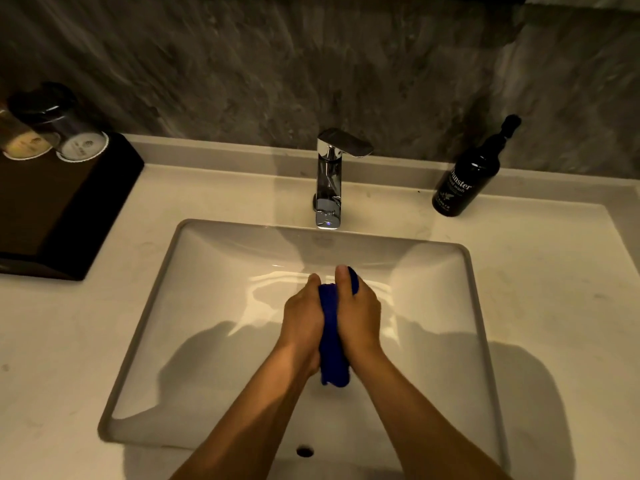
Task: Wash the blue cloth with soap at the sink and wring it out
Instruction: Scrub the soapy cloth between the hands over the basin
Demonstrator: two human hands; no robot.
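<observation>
The blue cloth (331,344) is bunched into a thick roll, pressed between both palms over the middle of the white sink basin (207,306). My left hand (302,320) clasps its left side, thumb pointing forward. My right hand (358,311) clasps the right side, thumb up along the cloth's top end. The cloth's lower end hangs out below my wrists. A dark hand wash pump bottle (465,178) stands on the counter at the back right. The chrome faucet (329,181) stands behind the basin; no water stream shows.
A black tray (62,209) holding two capped glasses (65,129) sits on the counter at the left. Pale countertop (540,271) surrounds the basin. The overflow hole (305,451) is in the basin's near wall. A grey stone wall rises behind.
</observation>
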